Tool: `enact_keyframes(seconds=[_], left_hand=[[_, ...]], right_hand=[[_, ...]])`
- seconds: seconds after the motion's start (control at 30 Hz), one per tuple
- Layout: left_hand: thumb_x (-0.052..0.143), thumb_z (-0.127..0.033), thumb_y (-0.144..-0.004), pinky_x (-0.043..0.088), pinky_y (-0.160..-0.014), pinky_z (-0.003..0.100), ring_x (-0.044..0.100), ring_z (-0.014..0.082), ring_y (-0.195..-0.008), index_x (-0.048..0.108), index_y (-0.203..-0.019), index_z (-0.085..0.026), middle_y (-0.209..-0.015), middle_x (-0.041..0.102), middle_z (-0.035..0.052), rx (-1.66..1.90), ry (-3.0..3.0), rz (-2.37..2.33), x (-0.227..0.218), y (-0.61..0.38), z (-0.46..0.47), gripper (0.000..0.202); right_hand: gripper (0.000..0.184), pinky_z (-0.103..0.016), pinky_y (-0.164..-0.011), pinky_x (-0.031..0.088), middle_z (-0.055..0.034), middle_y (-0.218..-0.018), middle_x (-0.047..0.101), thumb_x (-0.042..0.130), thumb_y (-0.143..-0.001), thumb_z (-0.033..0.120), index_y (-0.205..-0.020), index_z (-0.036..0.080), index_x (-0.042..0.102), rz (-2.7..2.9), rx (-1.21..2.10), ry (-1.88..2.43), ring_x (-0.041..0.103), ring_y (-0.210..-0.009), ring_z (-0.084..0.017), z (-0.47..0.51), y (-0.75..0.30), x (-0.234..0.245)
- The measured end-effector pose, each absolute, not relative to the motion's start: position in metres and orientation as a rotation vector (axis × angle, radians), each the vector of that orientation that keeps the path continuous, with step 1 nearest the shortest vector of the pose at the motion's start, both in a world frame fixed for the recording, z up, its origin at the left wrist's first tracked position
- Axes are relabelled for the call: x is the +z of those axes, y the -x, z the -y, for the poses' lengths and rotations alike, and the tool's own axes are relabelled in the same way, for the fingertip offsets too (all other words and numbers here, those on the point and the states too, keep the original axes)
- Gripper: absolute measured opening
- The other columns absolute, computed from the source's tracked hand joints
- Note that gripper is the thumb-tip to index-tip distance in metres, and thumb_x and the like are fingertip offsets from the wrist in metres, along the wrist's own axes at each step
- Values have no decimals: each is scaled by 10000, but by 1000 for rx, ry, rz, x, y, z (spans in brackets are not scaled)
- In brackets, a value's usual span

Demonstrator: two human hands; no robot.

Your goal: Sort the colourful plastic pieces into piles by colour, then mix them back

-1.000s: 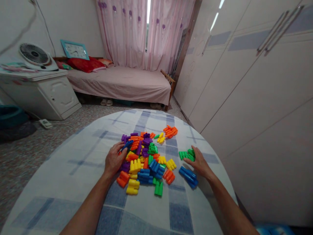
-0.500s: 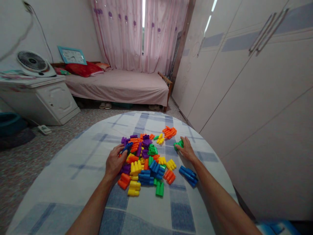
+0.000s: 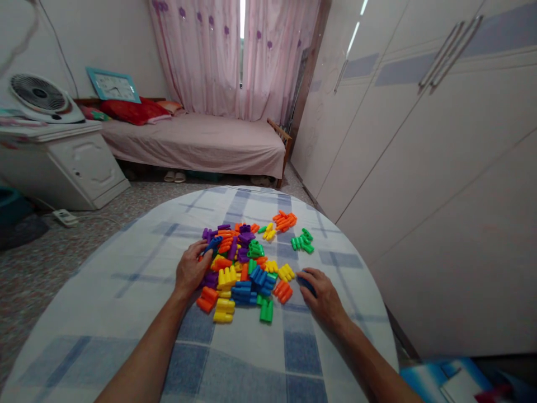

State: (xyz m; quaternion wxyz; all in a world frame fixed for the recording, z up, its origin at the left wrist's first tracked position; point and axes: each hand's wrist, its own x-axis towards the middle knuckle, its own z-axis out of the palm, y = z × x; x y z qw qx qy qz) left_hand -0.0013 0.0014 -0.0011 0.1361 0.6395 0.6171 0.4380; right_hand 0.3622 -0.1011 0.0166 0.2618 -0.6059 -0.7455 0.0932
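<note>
A pile of coloured plastic building blocks (image 3: 245, 263) lies on a round table with a blue-checked cloth (image 3: 126, 313). My left hand (image 3: 191, 270) rests curled on the pile's left edge, fingers touching a blue block there. My right hand (image 3: 321, 294) lies palm down over a blue block (image 3: 305, 282) at the pile's right side, fingers bent over it. A green block cluster (image 3: 302, 240) sits apart at the far right, near an orange cluster (image 3: 284, 220).
White wardrobe doors (image 3: 419, 168) run along the right. Beyond the table stand a pink-covered bed (image 3: 197, 143) under pink curtains, and a white cabinet (image 3: 62, 162) with a fan (image 3: 39, 96) on top. A power strip (image 3: 64, 217) lies on the floor.
My right hand carried the green blocks forward, left them near the orange cluster, then drew back onto the blue block. My left hand has stayed at the pile's left edge.
</note>
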Motion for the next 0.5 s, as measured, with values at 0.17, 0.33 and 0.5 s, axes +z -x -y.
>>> enact_keyframes(seconds=[0.17, 0.33, 0.5], left_hand=[[459, -458, -785, 430, -962, 392, 565, 248, -1076, 647, -958, -188, -1160, 619, 95, 1265, -1859, -1779, -1, 2, -2, 372], [475, -427, -773, 436, -963, 389, 572, 242, -1074, 655, -942, -194, -1157, 628, 92, 1281, -1829, -1781, 0, 0, -2, 339], [484, -426, -779, 451, -948, 368, 590, 227, -1044, 652, -924, -191, -1100, 648, 82, 1353, -1741, -1752, 4, -2, 1, 324]], right_hand=[[331, -379, -934, 420, -73, -1148, 591, 477, -824, 231, -1121, 243, 623, 1964, 99, 1705, 533, -1078, -211, 82, -359, 18], [384, -446, -968, 377, -90, -1271, 534, 492, -801, 239, -1173, 241, 586, 1897, -17, 1758, 464, -1187, -256, 86, -347, 31], [306, -435, -983, 379, -88, -1163, 591, 432, -844, 260, -1094, 220, 602, 1707, -39, 1586, 494, -1140, -233, 83, -323, 43]])
